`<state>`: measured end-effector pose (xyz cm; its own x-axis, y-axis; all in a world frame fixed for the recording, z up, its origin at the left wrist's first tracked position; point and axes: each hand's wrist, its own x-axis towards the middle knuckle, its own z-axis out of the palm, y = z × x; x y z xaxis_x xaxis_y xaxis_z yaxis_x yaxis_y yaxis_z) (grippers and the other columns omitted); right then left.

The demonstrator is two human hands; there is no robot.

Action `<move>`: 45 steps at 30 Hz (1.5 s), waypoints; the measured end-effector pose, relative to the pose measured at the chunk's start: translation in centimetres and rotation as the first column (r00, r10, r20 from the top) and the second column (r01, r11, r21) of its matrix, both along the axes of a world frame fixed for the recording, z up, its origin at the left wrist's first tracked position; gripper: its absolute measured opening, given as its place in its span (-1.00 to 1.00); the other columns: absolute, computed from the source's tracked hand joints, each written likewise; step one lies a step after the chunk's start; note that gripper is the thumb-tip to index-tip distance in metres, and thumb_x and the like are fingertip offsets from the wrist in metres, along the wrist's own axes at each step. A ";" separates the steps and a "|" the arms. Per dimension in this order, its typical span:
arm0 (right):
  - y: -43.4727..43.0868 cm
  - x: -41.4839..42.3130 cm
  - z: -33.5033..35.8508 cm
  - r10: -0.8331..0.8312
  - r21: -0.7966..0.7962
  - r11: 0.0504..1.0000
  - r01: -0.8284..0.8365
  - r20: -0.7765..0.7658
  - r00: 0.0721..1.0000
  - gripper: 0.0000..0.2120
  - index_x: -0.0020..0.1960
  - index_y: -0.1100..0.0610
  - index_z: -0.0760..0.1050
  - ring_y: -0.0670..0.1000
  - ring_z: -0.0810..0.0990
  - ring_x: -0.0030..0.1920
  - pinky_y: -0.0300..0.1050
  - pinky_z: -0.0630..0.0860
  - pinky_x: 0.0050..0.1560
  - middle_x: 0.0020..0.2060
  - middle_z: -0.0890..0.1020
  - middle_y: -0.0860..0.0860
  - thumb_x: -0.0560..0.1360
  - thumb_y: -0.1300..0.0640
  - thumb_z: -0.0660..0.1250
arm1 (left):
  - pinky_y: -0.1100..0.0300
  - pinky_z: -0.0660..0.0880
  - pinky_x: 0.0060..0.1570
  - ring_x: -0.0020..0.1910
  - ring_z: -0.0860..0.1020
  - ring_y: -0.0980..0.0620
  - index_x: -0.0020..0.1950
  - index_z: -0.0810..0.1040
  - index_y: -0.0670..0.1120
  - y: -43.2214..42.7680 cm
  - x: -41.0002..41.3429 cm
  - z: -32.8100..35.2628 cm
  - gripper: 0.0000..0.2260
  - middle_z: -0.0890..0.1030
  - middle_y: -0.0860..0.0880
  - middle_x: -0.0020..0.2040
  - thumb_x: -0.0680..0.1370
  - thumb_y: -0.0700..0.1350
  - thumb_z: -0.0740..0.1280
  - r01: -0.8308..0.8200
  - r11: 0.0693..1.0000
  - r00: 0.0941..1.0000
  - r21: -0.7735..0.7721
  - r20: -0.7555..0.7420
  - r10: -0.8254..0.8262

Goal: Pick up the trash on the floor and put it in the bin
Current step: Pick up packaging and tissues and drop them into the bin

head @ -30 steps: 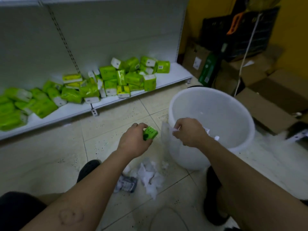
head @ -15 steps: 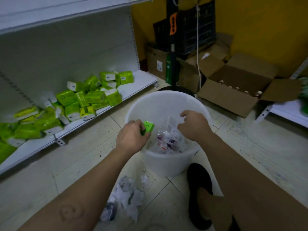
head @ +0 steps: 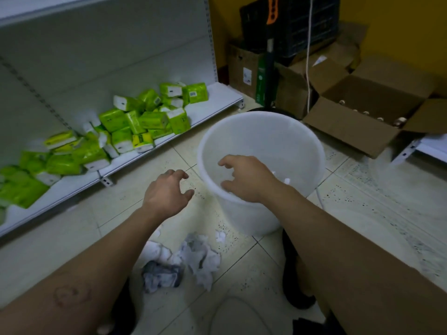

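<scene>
Left hand [head: 167,193] empty, fingers loose and spread, palm down over the tiled floor [head: 121,213] just left of the white plastic bin [head: 256,218]. Right hand [head: 246,180] over the bin's mouth, fingers loosely curled, gripping nothing. Crumpled white and grey paper trash [head: 191,259] lies on the floor near the bin's base, between the two forearms. Green tissue packs [head: 145,119] heaped on the low white shelf [head: 217,102] at left; open cardboard box [head: 362,117] beyond the bin
</scene>
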<state>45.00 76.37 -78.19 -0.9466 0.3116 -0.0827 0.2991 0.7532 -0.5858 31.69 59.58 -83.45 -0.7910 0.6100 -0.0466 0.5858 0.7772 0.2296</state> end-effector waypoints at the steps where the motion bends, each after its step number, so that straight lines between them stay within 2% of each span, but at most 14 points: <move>1: -0.9 -0.4 0.0 0.012 -0.015 1.000 -0.012 -0.005 1.000 -0.52 0.35 0.05 0.38 0.07 0.51 0.20 -0.06 0.43 0.16 0.24 0.55 0.04 0.45 0.06 0.37 | 0.01 0.48 0.10 0.20 0.50 -0.09 0.26 0.47 0.02 -1.2 -0.2 0.0 -0.59 0.53 -0.05 0.21 0.46 0.11 0.35 -0.023 1.000 1.000 -0.013 0.011 0.023; 7: -7.1 -3.1 -2.8 0.094 -0.081 0.993 -0.089 0.063 0.994 -0.59 0.28 0.00 0.44 0.06 0.56 0.11 -0.07 0.49 0.10 0.14 0.61 0.02 0.44 0.08 0.38 | 0.00 0.48 0.15 0.23 0.48 -0.10 0.34 0.42 -0.02 -7.0 -1.9 -0.8 -0.52 0.52 -0.07 0.26 0.46 0.09 0.36 -0.131 0.988 0.984 -0.077 0.112 0.139; 9: -9.1 -4.0 -5.2 0.138 -0.085 0.988 -0.128 0.132 0.982 -0.56 0.30 0.01 0.41 0.06 0.56 0.11 -0.07 0.49 0.10 0.18 0.59 0.04 0.44 0.08 0.38 | 0.00 0.48 0.16 0.23 0.49 -0.10 0.36 0.41 -0.03 -8.6 -2.8 -1.8 -0.50 0.52 -0.08 0.28 0.46 0.08 0.37 -0.164 0.982 0.973 -0.088 0.151 0.176; 13: -10.7 -5.4 -10.9 0.219 -0.119 0.975 -0.189 0.349 0.911 -0.51 0.38 0.07 0.33 0.08 0.46 0.27 -0.08 0.38 0.25 0.31 0.48 0.09 0.49 0.05 0.34 | 0.02 0.47 0.18 0.25 0.48 -0.10 0.40 0.37 -0.05 -11.2 -5.3 -5.4 -0.46 0.49 -0.09 0.32 0.47 0.08 0.36 -0.221 0.966 0.937 -0.134 0.246 0.248; 16: -10.3 -7.3 -15.1 0.190 -0.172 0.977 -0.129 0.415 0.890 -0.51 0.39 0.11 0.32 0.09 0.41 0.32 -0.12 0.32 0.29 0.35 0.44 0.10 0.50 0.05 0.33 | 0.03 0.46 0.20 0.26 0.48 -0.11 0.42 0.34 -0.08 -12.4 -7.8 -9.4 -0.45 0.48 -0.11 0.33 0.48 0.08 0.35 -0.223 0.954 0.908 -0.203 0.313 0.279; 20: -10.0 -11.3 -21.5 0.134 -0.193 0.980 -0.054 0.435 0.891 -0.52 0.39 0.09 0.30 0.10 0.42 0.30 -0.10 0.36 0.26 0.35 0.41 0.10 0.52 0.03 0.29 | 0.03 0.44 0.23 0.30 0.45 -0.12 0.44 0.32 -0.08 -12.5 -12.0 -15.5 -0.44 0.46 -0.12 0.37 0.50 0.08 0.33 -0.199 0.940 0.887 -0.275 0.357 0.293; 26: -9.0 -16.6 -30.2 0.062 -0.164 0.986 0.018 0.471 0.880 -0.51 0.41 0.05 0.25 0.14 0.42 0.28 -0.04 0.38 0.22 0.33 0.38 0.11 0.52 0.02 0.26 | 0.02 0.40 0.28 0.33 0.43 -0.12 0.45 0.31 -0.08 -8.4 -18.0 -25.4 -0.45 0.43 -0.12 0.39 0.51 0.08 0.31 -0.197 0.940 0.865 -0.279 0.401 0.301; 31: -8.2 -19.3 -35.3 0.035 -0.136 0.990 0.024 0.418 0.908 -0.51 0.41 0.01 0.27 0.11 0.49 0.20 -0.09 0.40 0.15 0.30 0.41 0.07 0.52 -0.02 0.28 | -0.13 0.44 0.24 0.32 0.38 -0.22 0.51 0.18 -0.08 -6.4 -22.2 -32.5 -0.46 0.35 -0.20 0.40 0.57 0.06 0.20 -0.232 0.939 0.895 -0.255 0.323 0.309; 35: -7.6 -20.4 -37.8 0.026 -0.134 0.991 0.024 0.363 0.931 -0.50 0.41 -0.02 0.27 0.07 0.47 0.25 -0.06 0.42 0.22 0.33 0.41 0.03 0.51 -0.03 0.29 | -0.15 0.42 0.17 0.33 0.29 -0.28 0.49 0.10 -0.13 -5.9 -23.6 -36.2 -0.50 0.26 -0.23 0.42 0.59 -0.02 0.13 -0.208 0.922 0.926 -0.328 0.236 0.293; 38: -7.7 -20.5 -39.2 0.017 -0.134 0.990 0.032 0.348 0.937 -0.51 0.41 -0.03 0.26 0.04 0.45 0.25 -0.08 0.40 0.19 0.32 0.41 0.01 0.52 -0.03 0.28 | -0.10 0.46 0.10 0.27 0.35 -0.24 0.41 0.25 -0.17 -6.2 -22.9 -37.7 -0.58 0.33 -0.23 0.37 0.58 -0.07 0.15 -0.218 0.925 0.967 -0.310 0.056 0.247; 40: -7.9 -20.0 -39.5 0.014 -0.154 0.987 0.046 0.366 0.930 -0.52 0.41 -0.04 0.26 0.04 0.44 0.26 -0.07 0.41 0.20 0.32 0.40 0.00 0.52 -0.01 0.28 | -0.04 0.49 0.03 0.21 0.40 -0.18 0.31 0.43 -0.13 -7.0 -22.2 -38.3 -0.69 0.44 -0.18 0.30 0.58 -0.11 0.17 -0.196 0.958 0.980 -0.208 -0.012 0.198; 42: -7.7 -19.2 -39.4 0.020 -0.156 0.987 0.045 0.392 0.920 -0.52 0.41 -0.04 0.26 0.04 0.44 0.27 -0.04 0.41 0.21 0.33 0.39 0.00 0.53 0.00 0.28 | 0.01 0.49 -0.06 0.14 0.45 -0.13 0.18 0.56 -0.12 -7.5 -22.0 -38.4 -0.76 0.52 -0.13 0.20 0.58 -0.13 0.19 -0.195 0.977 0.981 -0.089 -0.027 0.194; 45: -6.7 -17.5 -39.0 -0.010 -0.132 0.989 0.073 0.423 0.906 -0.53 0.41 -0.03 0.26 0.05 0.43 0.27 -0.02 0.43 0.24 0.33 0.39 0.02 0.53 0.02 0.28 | 0.06 0.47 -0.08 0.07 0.47 -0.10 0.08 0.59 -0.15 -7.3 -22.0 -38.5 -0.81 0.55 -0.13 0.10 0.56 -0.12 0.25 -0.258 0.965 0.966 -0.042 0.011 0.259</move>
<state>27.46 69.68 -117.16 -0.8006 0.3055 -0.5155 0.5700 0.6535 -0.4980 9.68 52.28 -121.98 -0.9205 0.3823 -0.0807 0.3603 0.9105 0.2027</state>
